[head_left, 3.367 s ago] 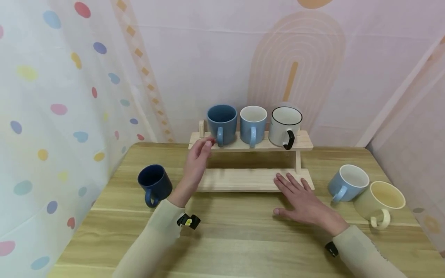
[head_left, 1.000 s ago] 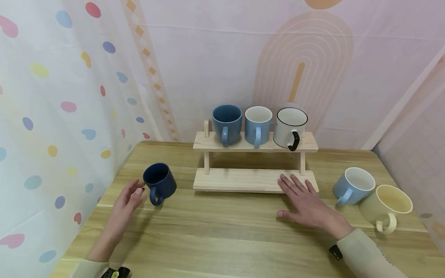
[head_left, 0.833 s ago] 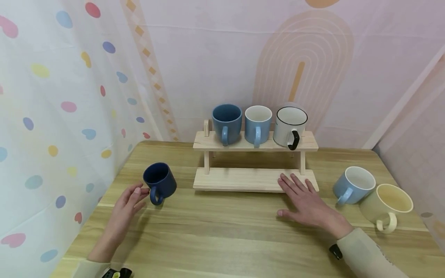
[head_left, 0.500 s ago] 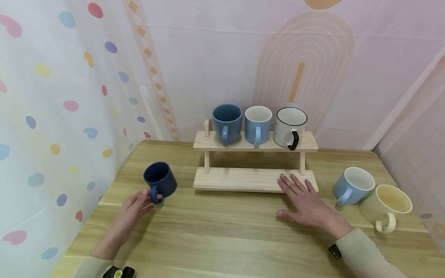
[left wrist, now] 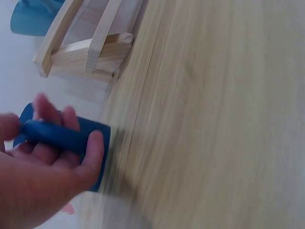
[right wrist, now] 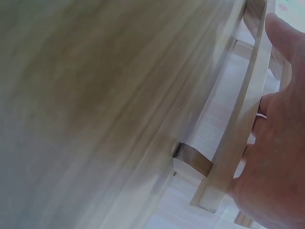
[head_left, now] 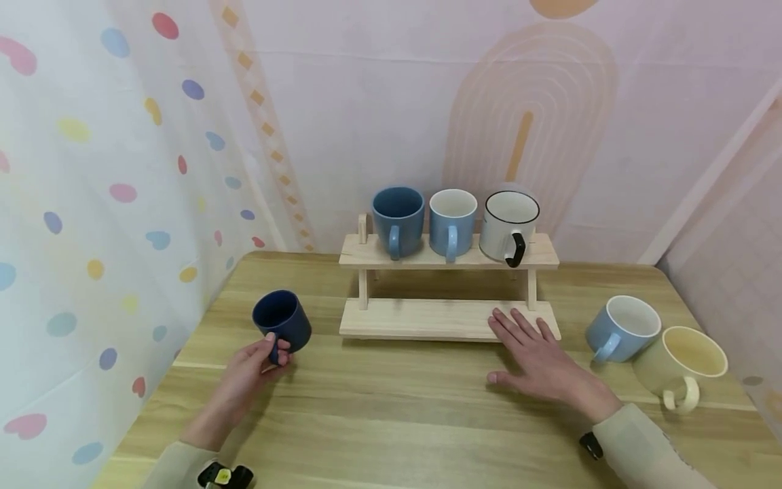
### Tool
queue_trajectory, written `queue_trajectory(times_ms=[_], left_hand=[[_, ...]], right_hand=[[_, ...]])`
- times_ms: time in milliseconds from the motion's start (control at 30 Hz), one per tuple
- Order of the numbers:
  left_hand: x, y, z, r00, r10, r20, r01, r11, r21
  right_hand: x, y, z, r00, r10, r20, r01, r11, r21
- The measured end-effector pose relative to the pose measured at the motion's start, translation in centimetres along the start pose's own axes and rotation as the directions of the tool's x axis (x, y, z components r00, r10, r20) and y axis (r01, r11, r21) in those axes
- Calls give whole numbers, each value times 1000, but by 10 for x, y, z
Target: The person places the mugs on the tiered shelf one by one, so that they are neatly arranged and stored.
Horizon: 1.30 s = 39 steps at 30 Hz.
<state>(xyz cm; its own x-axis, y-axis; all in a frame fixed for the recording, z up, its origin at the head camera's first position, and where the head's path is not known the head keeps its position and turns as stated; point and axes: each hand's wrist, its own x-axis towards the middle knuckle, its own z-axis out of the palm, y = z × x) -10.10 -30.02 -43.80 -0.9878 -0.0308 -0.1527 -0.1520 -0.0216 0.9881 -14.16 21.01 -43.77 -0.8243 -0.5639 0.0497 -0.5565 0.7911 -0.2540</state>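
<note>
At the left of the table stands a dark blue mug [head_left: 286, 320], its handle turned toward me. My left hand [head_left: 250, 370] grips that handle; in the left wrist view the fingers [left wrist: 95, 148] pass through and around the mug handle [left wrist: 55, 134]. On the right, my right hand [head_left: 540, 356] lies with straight, spread fingers on the lower board of a two-tier wooden rack [head_left: 421, 319]. The rack's upper board holds a medium blue mug [head_left: 400, 217], a light blue mug [head_left: 452, 221] and a white mug [head_left: 510, 224] with black rim and handle.
Right of the rack stand another light blue mug [head_left: 620, 329] and a cream mug [head_left: 678, 367], close together. The wooden table [head_left: 397, 421] backs onto a patterned curtain [head_left: 366, 122], which also runs along its left side.
My left hand has come away from the rack, moved to the dark blue mug and taken hold of its handle. The right hand has stayed on the rack.
</note>
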Motion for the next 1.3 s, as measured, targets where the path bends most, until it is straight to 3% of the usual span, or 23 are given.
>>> queue_trajectory(times_ms=[200,500,700,1033,1300], left_hand=[[-1,-1,5,993,-13,-121,9,999,-30],[-11,-5,19,971,104,-213,-118,992,-54],[-19,8,37,945,184,-271,-210,975,-69],[-34,32,73,938,261,-230,-290,952,-100],[-41,42,96,941,288,-180,-312,943,-118]], right_hand=[[-1,-1,0,1000,-2,5,2,1000,6],[-2,-1,0,1000,-10,10,10,1000,8],[-2,-1,0,1000,-12,2,12,1000,8],[-3,0,1,1000,1,-3,-1,1000,10],[-1,0,0,1000,-6,0,6,1000,9]])
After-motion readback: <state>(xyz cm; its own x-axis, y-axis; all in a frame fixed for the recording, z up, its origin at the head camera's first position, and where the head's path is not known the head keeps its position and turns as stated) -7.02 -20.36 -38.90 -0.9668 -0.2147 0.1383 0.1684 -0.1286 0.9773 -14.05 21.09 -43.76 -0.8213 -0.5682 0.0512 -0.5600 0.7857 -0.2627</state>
